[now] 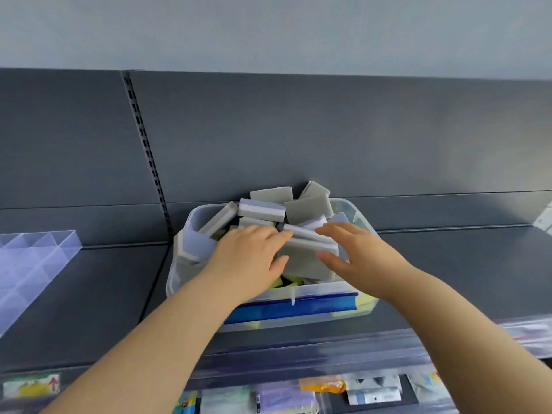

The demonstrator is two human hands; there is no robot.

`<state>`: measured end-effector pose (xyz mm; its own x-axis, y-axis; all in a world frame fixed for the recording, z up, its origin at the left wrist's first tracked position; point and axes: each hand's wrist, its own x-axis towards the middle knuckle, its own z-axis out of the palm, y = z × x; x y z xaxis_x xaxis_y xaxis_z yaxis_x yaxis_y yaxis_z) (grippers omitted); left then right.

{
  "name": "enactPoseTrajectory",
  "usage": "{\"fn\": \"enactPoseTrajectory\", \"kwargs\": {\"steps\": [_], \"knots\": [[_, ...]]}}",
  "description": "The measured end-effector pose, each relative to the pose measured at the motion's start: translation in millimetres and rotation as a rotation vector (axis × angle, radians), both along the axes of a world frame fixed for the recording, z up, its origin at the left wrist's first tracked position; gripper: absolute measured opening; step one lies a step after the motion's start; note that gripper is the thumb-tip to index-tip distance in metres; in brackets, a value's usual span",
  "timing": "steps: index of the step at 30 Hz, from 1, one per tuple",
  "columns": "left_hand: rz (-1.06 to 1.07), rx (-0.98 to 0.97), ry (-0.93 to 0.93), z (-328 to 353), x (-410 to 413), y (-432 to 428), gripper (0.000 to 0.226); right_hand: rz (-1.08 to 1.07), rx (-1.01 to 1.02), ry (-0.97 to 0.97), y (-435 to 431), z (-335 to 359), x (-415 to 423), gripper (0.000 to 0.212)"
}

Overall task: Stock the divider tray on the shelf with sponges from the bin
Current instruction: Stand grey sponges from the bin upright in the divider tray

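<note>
Right, both hands are down in the bin [316, 287], a clear tub piled over its rim with grey-and-white sponges [307, 209]. At the front of that bin sits the sponge stack [307, 249], what looks like 2 or 3 pieces lying flat together, though the blur makes the count uncertain. The left hand [251, 258] comes at the stack from the bin's left side, fingers laid over the top and thumb tucked against the near face, so it is gripping. The right hand [361, 252] meets it from the bin's right side, fingers above and thumb below the stack's end, pinching it. The divider tray [33, 264] waits well to the left of the bin on the same shelf [448, 264], with no sponge visible in its compartments, so my read is the stocking has barely begun. Expect these sponges to be very light, soft and springy: squeeze too hard and they buckle, too loosely and the middle piece could slide out. The best hold, I'd say, is on the 2 short ends, pressing inward so the stack lifts as 1 block. Beneath it in the bin, yellow pieces [286, 282] peek through.
</note>
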<state>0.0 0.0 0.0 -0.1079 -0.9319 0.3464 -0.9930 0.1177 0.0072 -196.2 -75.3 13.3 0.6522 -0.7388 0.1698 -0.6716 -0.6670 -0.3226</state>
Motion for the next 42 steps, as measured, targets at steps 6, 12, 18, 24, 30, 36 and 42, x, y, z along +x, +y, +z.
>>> {"fn": "enactPoseTrajectory", "kwargs": {"steps": [6,12,18,24,30,36,42], "knots": [[-0.011,0.037,-0.065,-24.3,-3.9,-22.0,0.052,-0.067,-0.019,0.057,-11.3,-18.6,-8.6,0.044],[0.043,0.111,0.060,-32.2,-11.3,-33.4,0.057,-0.040,0.023,0.050,-23.0,-31.5,-7.6,0.039],[0.136,0.207,0.418,-18.7,-5.4,-37.5,0.051,-0.011,0.087,-0.003,-48.2,-22.0,-6.2,0.033],[0.211,0.175,0.687,-4.5,12.3,-21.3,0.044,0.056,0.091,-0.035,-75.5,-27.3,3.4,0.030],[0.361,-0.020,0.978,13.0,40.0,-17.1,0.030,0.015,0.239,0.030,-89.5,-39.0,14.2,0.048],[0.429,0.039,0.839,7.7,45.7,-26.2,0.026,-0.026,0.410,-0.281,-94.7,-38.7,6.4,0.032],[0.372,0.050,0.702,-5.9,40.1,-35.3,0.024,-0.116,0.756,-0.662,-90.3,-45.9,-12.3,0.018]]}}
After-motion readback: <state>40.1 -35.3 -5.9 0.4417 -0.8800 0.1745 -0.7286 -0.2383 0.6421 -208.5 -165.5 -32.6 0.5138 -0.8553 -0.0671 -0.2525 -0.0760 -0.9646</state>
